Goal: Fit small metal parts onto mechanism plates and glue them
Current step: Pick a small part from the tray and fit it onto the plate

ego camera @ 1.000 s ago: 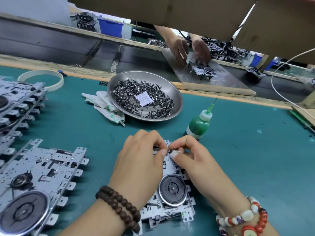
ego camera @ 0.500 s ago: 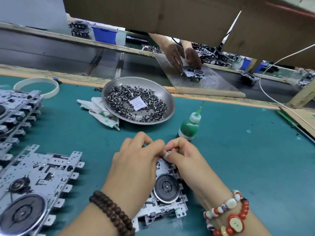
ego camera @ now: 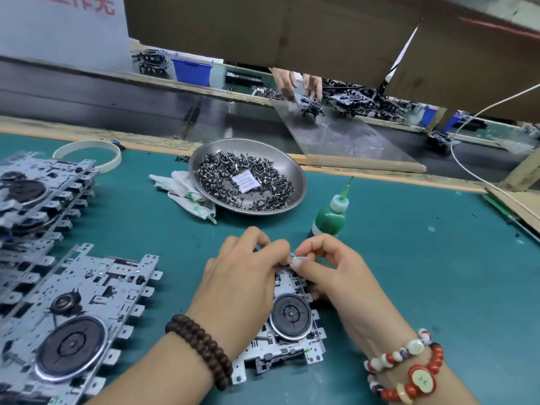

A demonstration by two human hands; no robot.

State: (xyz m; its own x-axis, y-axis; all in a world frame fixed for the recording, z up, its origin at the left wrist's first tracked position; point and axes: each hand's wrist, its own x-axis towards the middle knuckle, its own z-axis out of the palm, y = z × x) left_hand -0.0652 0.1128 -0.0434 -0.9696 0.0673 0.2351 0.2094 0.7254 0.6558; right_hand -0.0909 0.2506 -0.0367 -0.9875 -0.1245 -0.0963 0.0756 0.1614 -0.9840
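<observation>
While the plate [ego camera: 287, 325] lies flat on the mat [ego camera: 409, 273] near the front edge, partly under both wrists, the left hand [ego camera: 245, 276] curls its fingers over the plate's far edge and the right hand [ego camera: 330, 267] pinches something pale at the same spot; the small metal part itself is hidden between the fingertips. Stamped sheet like this should be stiff and light, with sharp tabs, so it is best steadied by its edges, away from the dark wheel [ego camera: 290, 315]. Such a tiny part would slip easily and wants a fingertip pinch. Stacked plates [ego camera: 67, 311] fill the left, then a rag [ego camera: 184, 191], a dish [ego camera: 298, 182] of loose parts, and a green glue bottle [ego camera: 331, 216] just behind the right hand, easily knocked.
</observation>
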